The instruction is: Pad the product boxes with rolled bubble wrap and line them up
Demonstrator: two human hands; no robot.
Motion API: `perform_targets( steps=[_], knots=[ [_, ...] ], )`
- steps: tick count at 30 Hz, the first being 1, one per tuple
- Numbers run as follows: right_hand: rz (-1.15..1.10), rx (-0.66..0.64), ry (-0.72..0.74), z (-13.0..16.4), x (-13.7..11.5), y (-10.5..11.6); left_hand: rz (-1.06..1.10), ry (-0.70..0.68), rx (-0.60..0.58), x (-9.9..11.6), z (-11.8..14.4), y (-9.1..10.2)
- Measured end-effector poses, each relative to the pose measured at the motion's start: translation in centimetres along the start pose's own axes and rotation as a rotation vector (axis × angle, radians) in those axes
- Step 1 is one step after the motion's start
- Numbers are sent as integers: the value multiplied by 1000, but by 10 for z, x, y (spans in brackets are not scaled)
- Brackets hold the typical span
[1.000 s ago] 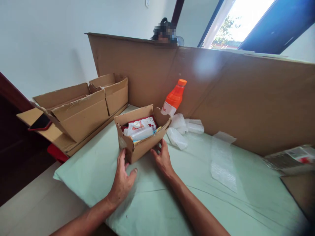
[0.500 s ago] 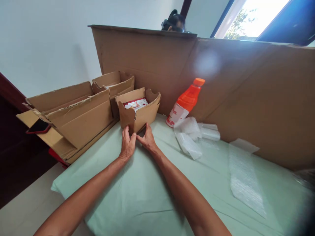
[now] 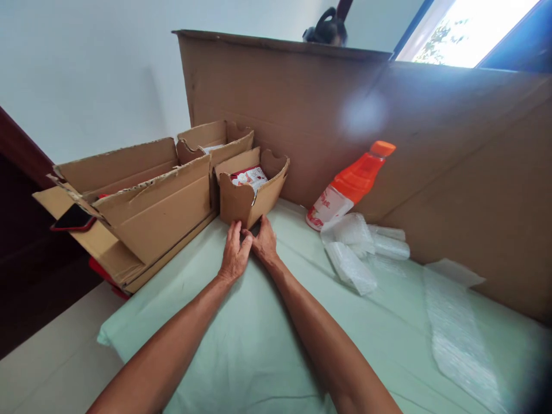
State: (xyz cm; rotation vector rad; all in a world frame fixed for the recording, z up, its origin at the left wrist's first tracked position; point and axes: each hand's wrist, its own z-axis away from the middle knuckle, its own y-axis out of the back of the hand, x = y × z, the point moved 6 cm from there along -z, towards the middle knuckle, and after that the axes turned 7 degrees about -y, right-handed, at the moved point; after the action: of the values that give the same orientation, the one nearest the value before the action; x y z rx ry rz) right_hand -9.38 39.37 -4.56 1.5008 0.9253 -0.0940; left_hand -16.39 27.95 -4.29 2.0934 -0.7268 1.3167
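A small open cardboard box (image 3: 252, 198) with white and red packets (image 3: 249, 177) inside stands on the pale green cloth (image 3: 276, 322), close against a larger cardboard box (image 3: 159, 201). My left hand (image 3: 235, 256) and my right hand (image 3: 264, 244) lie side by side on the cloth, fingertips against the small box's near corner. Neither hand holds anything.
A tall cardboard wall (image 3: 388, 155) runs along the back; part of a person's head shows above it. An orange bottle (image 3: 349, 184) leans against it, with clear plastic packets (image 3: 357, 250) and bubble wrap (image 3: 461, 333) on the cloth. A phone (image 3: 73, 218) lies on a box flap at left.
Both hands pushed the small box away from me, to the far left beside the larger boxes. My hands came together at its near corner.
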Motion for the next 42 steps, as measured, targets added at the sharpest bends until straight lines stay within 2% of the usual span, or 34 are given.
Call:
perform_targets(
  steps=[3,37,42],
  knots=[
    [17,-18,-43,2,-5,1,-2,-4,-16,-2,-3,0],
    [305,-109,-7,16,-30,8,32,-7,-60,-23,-13,0],
    [325,-135,55,37,-35,11,-1,-24,-62,-25,-14,2]
  ],
)
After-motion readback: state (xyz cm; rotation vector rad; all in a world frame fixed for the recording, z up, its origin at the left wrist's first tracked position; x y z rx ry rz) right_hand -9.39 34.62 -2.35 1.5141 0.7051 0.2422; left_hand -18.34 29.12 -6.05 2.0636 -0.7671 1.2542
